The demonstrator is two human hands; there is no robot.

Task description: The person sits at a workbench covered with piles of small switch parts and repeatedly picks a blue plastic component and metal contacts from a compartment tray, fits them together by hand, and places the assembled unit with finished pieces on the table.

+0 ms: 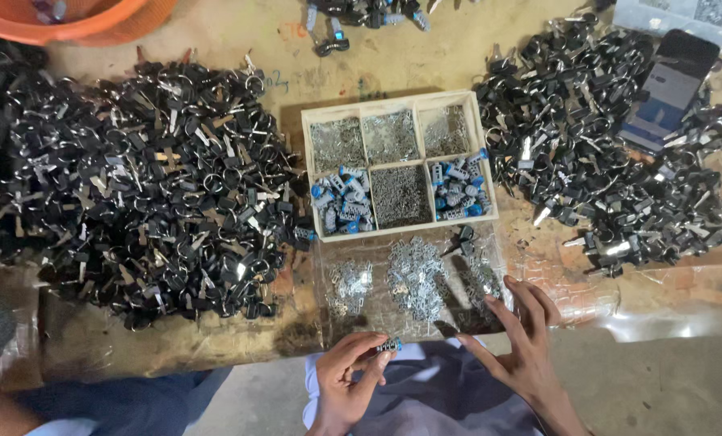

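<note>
Her left hand pinches a small blue-and-silver lock barrel, best kept level, while the open right hand reaches the loose silver metal bits just ahead.

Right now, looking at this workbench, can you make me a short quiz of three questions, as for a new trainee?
1. True or false: the wooden tray has six compartments.
2. What does the left hand hold? A) a small blue and silver part B) a phone C) a key ring
3. Fill in: the right hand rests at the edge of the clear plastic sheet that carries small heaps of ____ parts.

Key:
1. True. There are three compartments in each of two rows.
2. A. The small blue and silver part sits at the fingertips; the phone lies on the right pile of keys.
3. Silver metal parts.
</note>
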